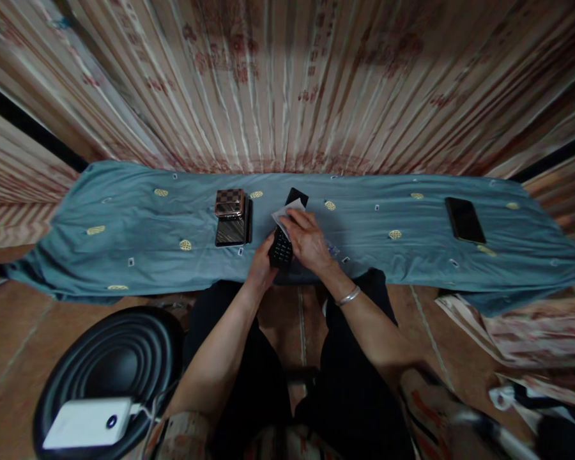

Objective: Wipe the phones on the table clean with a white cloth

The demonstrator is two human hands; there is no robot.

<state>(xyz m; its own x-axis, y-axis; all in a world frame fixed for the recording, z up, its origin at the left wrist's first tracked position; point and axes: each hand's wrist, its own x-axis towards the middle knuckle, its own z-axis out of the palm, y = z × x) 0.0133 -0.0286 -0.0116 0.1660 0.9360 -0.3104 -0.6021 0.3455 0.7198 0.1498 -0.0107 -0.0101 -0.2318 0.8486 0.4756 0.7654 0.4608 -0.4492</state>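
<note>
My left hand (262, 263) is closed around the lower end of a black remote control (281, 251) with rows of small light-marked buttons. The remote slants away from me, its far end showing beyond a folded white tissue (282, 211). My right hand (308, 241) presses that tissue onto the middle of the remote, fingers bent over it. Part of the remote is hidden under the tissue and fingers. To the left, a small brown checkered case (229, 202) rests against or on a dark, shiny striped case (230, 231).
A blue-green cloth with yellow pineapple prints covers the long narrow table (364, 252). A dark smartphone (466, 220) lies toward its right end. Patterned curtains (287, 96) hang behind. At lower left, a white power bank (89, 423) with a cable sits on a round black stool (110, 364).
</note>
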